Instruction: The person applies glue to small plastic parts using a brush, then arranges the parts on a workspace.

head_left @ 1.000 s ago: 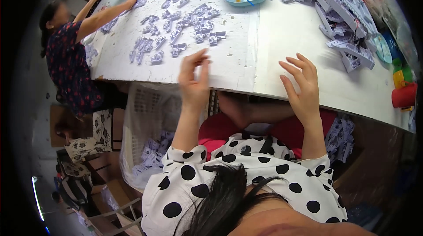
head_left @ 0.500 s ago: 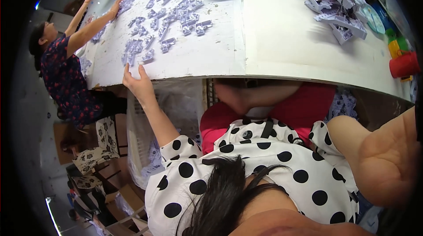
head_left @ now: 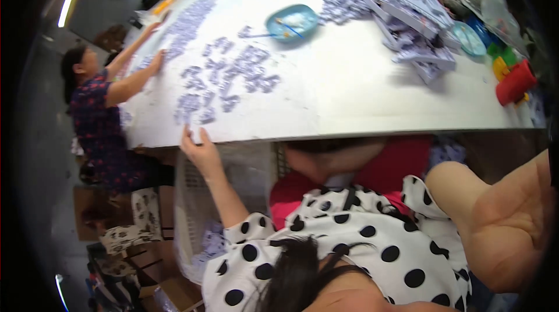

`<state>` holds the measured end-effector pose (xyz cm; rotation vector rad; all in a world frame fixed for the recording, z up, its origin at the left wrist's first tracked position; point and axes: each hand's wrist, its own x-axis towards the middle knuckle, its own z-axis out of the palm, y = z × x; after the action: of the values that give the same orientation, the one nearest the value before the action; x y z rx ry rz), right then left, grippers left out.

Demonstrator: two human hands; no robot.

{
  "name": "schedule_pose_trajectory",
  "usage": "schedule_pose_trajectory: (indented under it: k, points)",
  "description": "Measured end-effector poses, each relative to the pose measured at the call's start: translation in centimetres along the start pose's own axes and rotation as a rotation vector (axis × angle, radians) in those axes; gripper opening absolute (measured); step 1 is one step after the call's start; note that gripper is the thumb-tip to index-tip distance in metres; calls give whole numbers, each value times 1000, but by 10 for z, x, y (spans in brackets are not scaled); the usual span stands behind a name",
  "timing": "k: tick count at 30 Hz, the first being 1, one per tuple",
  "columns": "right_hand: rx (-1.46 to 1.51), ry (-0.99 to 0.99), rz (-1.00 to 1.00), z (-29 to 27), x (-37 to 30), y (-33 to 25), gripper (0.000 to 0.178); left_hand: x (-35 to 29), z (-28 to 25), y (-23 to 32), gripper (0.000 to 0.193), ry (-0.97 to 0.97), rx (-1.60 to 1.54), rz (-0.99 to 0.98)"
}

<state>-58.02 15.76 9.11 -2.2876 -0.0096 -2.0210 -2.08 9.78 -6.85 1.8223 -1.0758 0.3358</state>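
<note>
At the front edge of a white table, a person's left hand — thumb and fingers spread, apparently empty — hovers just beside the nearest of the scattered lilac plastic parts; blur hides whether a fingertip touches one. The right hand shows its palm at the far right, its fingers cropped, any hold impossible to judge. The pieces lie left of and nearer than a blue dish. Loose and close to the edge, some could drop toward the plastic-lined crate if a sweep catches them.
</note>
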Motion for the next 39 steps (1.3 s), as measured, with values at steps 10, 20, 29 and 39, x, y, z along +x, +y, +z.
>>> schedule_pose_trajectory:
  k: [10, 20, 29, 39]
  points:
    - [-115, -255, 151, 67, 70, 21, 43, -8, 27, 44, 40, -15, -331, 96]
    - [-43, -298, 71, 12, 36, -140, 40, -29, 0, 67, 39, -76, -382, 33]
    - [-44, -344, 6, 82, 83, 7, 38, -28, 2, 84, 39, -116, -419, -29]
    - [31, -367, -29, 75, 79, 5, 35, -25, 8, 80, 39, -121, -399, -28]
